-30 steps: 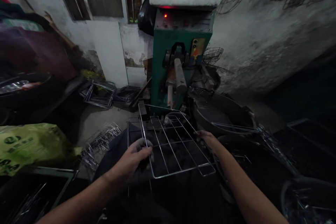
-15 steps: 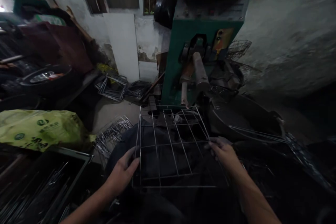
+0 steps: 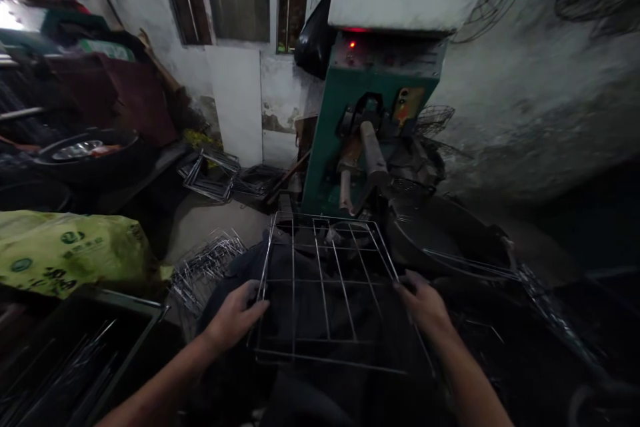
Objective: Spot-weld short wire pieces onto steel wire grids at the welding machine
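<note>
Wire rack (image 3: 323,281) levelled and squared since 1 s ago | sits over lap, far edge near green machine (image 3: 325,147) | left hand (image 3: 234,317) curled on left edge | right hand (image 3: 426,301) gripping right edge

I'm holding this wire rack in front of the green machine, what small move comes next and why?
Probably ease the wire rack slightly forward: left hand and right hand hold its side edges, and its far edge appears close below the green machine's arm tips.
</note>
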A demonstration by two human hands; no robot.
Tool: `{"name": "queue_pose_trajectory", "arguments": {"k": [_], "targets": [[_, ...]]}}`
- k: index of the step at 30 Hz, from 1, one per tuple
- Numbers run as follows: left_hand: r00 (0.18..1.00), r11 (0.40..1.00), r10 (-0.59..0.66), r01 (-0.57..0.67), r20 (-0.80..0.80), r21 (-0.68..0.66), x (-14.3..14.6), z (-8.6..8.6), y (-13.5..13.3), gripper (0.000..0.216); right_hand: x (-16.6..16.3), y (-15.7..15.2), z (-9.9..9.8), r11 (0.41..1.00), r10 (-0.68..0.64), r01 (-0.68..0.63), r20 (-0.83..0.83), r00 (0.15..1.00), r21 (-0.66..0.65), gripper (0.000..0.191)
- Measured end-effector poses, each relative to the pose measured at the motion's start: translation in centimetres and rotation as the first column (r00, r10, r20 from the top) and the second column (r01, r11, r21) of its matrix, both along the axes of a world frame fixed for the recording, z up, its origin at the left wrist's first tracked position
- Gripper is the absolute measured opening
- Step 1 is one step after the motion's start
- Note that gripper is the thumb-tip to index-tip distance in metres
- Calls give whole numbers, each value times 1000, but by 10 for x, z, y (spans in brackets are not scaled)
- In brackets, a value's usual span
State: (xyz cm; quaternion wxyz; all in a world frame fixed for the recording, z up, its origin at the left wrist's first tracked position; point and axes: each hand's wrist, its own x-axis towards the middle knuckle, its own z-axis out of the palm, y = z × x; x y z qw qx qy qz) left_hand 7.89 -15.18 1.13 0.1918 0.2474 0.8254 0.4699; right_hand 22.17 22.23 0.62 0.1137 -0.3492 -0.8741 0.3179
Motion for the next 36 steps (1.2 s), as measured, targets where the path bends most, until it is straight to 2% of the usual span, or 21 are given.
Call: {"name": "queue_pose_trajectory", "arguments": {"k": [2, 5, 9, 14, 20, 26, 31, 34, 36], "targets": [[997, 996, -73, 72, -21, -50, -14, -1, -7, 33, 24, -16, -1, 999, -22, 19, -62, 998, -45, 36], [982, 967, -179, 164, -62, -193, -26, 1, -15, 37, 57, -45, -4, 986, -96, 81, -96, 991, -145, 40], [962, 912, -220, 144, -162, -383, -19, 13, -16, 39, 68, -64, -3, 956, -204, 169, -126, 971, -240, 40], [961, 880, -142, 13, -238, -474, 3, 25, -18, 47, 52, -55, 1, 974, -182, 152, -180, 967, -169, 37], [958, 823, -200, 49, -207, -566, 20, 29, -15, 44, 51, -40, -11, 991, -128, 123, -99, 987, -54, 39], [944, 659, -293, 85, -151, -747, 16, 37, 0, 45, 50, -41, -25, 993, -99, 102, -56, 994, 51, 46], [932, 636, -323, 87, -162, -767, 16, 29, 2, 37, 45, -36, -17, 989, -46, 51, -35, 998, 137, 46], [929, 609, -329, 73, -168, -790, 16, 18, 1, 38, 35, -22, -10, 995, -28, 29, -6, 1000, 96, 38], [931, 598, -323, 64, -168, -799, 14, 11, -2, 40, 25, -10, -8, 998, -31, 28, -59, 998, -60, 36]]}}
